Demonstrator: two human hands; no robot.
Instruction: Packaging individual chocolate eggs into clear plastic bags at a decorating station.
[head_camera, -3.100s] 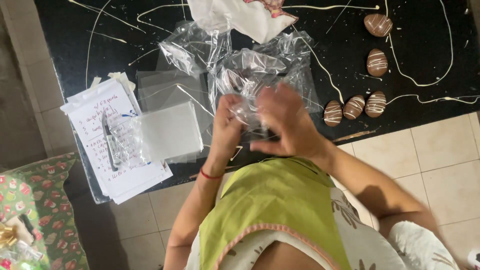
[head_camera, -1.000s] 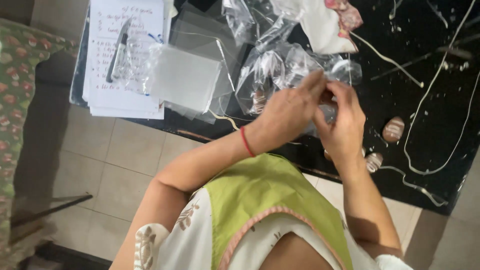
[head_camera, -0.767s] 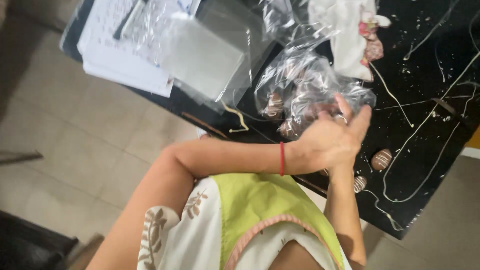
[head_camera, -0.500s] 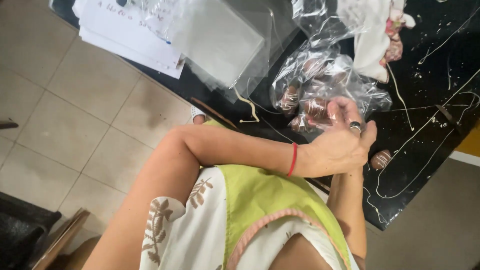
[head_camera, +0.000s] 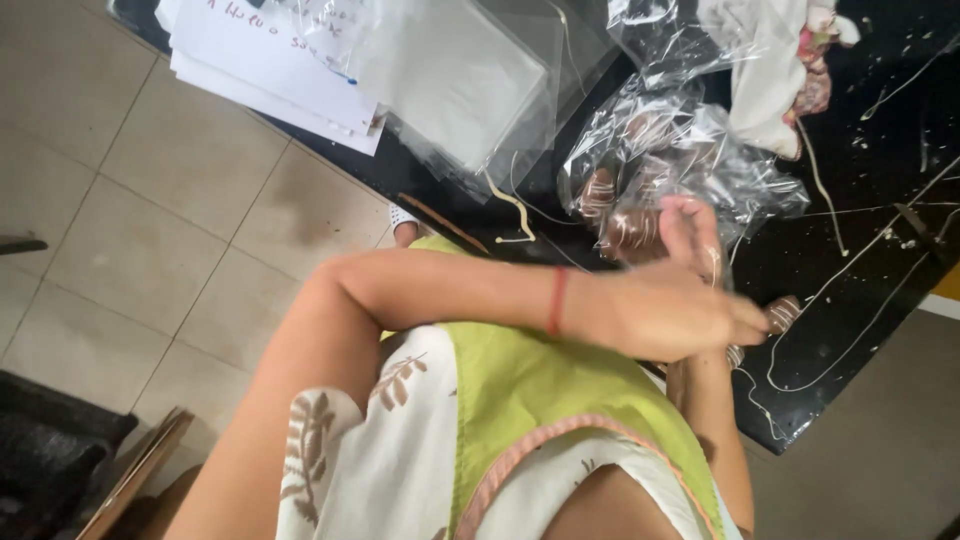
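The crumpled clear bag (head_camera: 690, 160) lies on the black counter (head_camera: 880, 260), with several brown striped sweets inside it, and it sits at about twelve o'clock from the two hands. The left hand (head_camera: 670, 315) crosses the body with its forearm running from nine towards three o'clock; its fingers lie together and point to three, but motion blur hides whether they pinch anything, so I cannot tell its grip. The right hand (head_camera: 690, 225) comes up from six o'clock behind the left one, its fingers raised and touching the near edge of the bag; whether they actually grasp the film I cannot tell either. The right hand is the nearer to the bag. The bag's long axis runs roughly from eight to two o'clock; its mouth is lost in the crumpled film. A loose sweet (head_camera: 783, 313) lies just past the left fingertips, at three o'clock. Papers (head_camera: 270, 70) and flat clear sleeves (head_camera: 470, 90) lie at ten o'clock, well apart.
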